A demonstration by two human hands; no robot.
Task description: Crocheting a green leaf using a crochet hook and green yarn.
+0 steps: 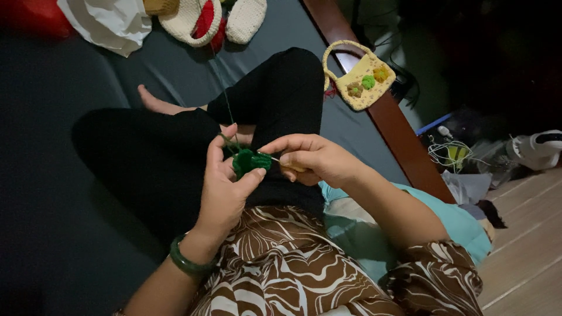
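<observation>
Two hands meet over a small green crochet piece (250, 160), held above the person's lap, just in front of the bent knee in black trousers (275, 93). The left hand (225, 184) pinches the green piece between thumb and fingers, its forefinger raised with a thin green yarn (221, 79) running over it and away past the knee toward the top of the view. A green bangle (188, 263) circles the wrist below that hand. The right hand (313, 159), just beside the green piece, is pressed together around a crochet hook (276, 159), whose thin tip reaches into the piece; the handle is mostly hidden in the grip.

Beyond the green piece, a bare foot (153, 103) lies on the dark mattress (52, 146). Well beyond it, at the far edge of the mattress, sit cream knitted pieces (193, 20) with red showing inside, and a white cloth (108, 23) beside them. To the right of the green piece and farther off, a small yellow crochet bag (363, 76) with little coloured flowers rests on a brown wooden rail (404, 146). Past the rail, a jumble of small items lies on the floor, too dim to tell apart.
</observation>
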